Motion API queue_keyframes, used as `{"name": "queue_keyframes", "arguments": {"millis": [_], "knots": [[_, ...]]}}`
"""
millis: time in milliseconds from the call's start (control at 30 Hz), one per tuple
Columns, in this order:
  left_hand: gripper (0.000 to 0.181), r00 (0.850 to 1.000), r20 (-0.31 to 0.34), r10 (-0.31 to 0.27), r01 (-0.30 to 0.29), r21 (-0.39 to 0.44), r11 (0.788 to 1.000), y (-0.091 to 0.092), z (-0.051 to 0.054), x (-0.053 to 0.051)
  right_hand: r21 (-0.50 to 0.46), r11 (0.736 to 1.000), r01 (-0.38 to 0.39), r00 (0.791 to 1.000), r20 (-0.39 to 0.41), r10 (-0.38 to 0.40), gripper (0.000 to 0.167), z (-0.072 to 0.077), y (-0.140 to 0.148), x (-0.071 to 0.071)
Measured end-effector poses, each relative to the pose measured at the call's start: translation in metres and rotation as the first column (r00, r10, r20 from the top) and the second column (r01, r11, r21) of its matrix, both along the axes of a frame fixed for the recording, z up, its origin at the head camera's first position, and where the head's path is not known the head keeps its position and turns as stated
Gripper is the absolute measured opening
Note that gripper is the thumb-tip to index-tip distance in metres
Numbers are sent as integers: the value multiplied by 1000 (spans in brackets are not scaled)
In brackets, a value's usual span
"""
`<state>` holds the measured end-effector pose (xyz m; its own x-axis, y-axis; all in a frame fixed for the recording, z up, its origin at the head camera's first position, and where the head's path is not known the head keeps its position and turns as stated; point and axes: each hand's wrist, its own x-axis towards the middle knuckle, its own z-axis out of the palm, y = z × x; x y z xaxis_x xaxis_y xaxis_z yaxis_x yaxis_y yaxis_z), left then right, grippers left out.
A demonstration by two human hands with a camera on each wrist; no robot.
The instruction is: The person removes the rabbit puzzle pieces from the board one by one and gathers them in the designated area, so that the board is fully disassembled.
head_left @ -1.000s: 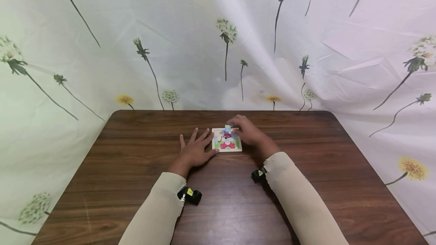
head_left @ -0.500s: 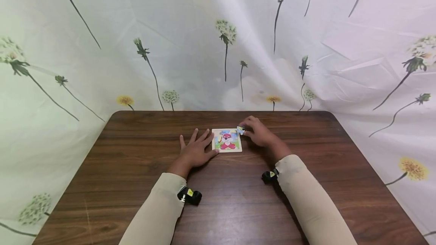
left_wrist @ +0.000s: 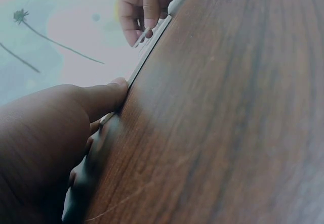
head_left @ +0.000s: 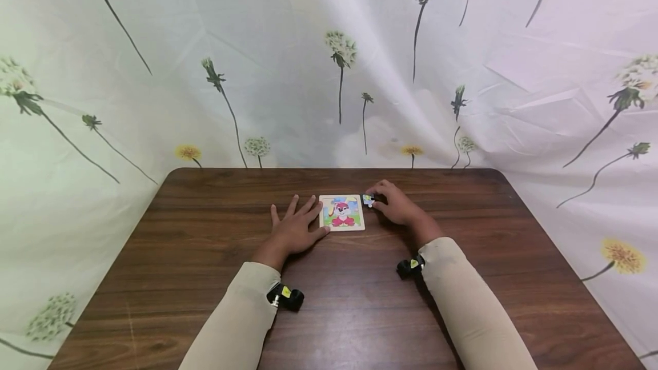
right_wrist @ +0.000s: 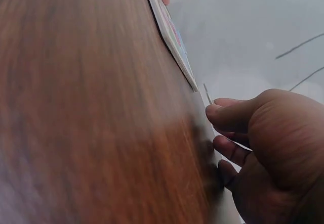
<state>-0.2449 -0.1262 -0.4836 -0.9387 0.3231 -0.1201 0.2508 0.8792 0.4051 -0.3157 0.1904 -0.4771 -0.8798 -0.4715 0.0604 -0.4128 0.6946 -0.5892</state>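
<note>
Two hands work at a small picture puzzle on a dark, wood-grained bench [head_left: 329, 324]. In the head view, the left hand [head_left: 293, 232] lies with its fingers spread on the bench, and its index finger and thumb touch the left side of the puzzle board [head_left: 342, 221]. The board lies flat near the far edge of the bench, pale-rimmed, with a red and white cartoon animal on green and blue. The right hand [head_left: 397, 204] pinches a puzzle piece [head_left: 368, 201], blue with some yellow, just beside the board's far right corner. Pale sleeves [head_left: 478, 307] cover both forearms, and a black wrist camera [head_left: 293, 298] sits at each cuff. Behind the bench hangs a light cloth [head_left: 288, 73] printed with dandelions.

In the left wrist view, the left thumb presses against the near edge of the board, which shows as a thin strip. Beyond it, the right hand holds the piece between thumb and fingers.

In the right wrist view, the piece appears as a thin, tilted sliver at the tips of the right thumb and index finger, near the board's corner; whether it touches the bench, I cannot tell. A fingertip of the left hand shows at the board's far end.
</note>
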Motion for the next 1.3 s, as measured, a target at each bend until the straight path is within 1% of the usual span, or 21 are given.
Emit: {"name": "queue_keyframes", "arguments": {"millis": [300,567,667,867,1100,1300], "knots": [[80,1000,0,1,-1,-13,1000,0,1,0,-8,1000,12,1000,8,-12,32,-7,4,-1],[80,1000,-6,0,0,-13,1000,0,2,1,-33,999,19,999,26,-19,31,-6,5,0],[80,1000,-9,-1,1,-11,1000,-1,3,1,-41,999,17,1000,21,-16,32,-7,4,-1],[80,1000,-7,-3,3,-10,1000,-1,2,1,-74,997,28,999,27,-26,31,-7,5,0],[80,1000,-7,-3,2,-14,1000,-1,0,-1,-81,996,42,999,22,-40,33,-10,7,-1],[80,1000,-11,-3,3,-13,1000,0,-1,-2,-95,995,44,999,23,-42,33,-10,9,-1]]}}
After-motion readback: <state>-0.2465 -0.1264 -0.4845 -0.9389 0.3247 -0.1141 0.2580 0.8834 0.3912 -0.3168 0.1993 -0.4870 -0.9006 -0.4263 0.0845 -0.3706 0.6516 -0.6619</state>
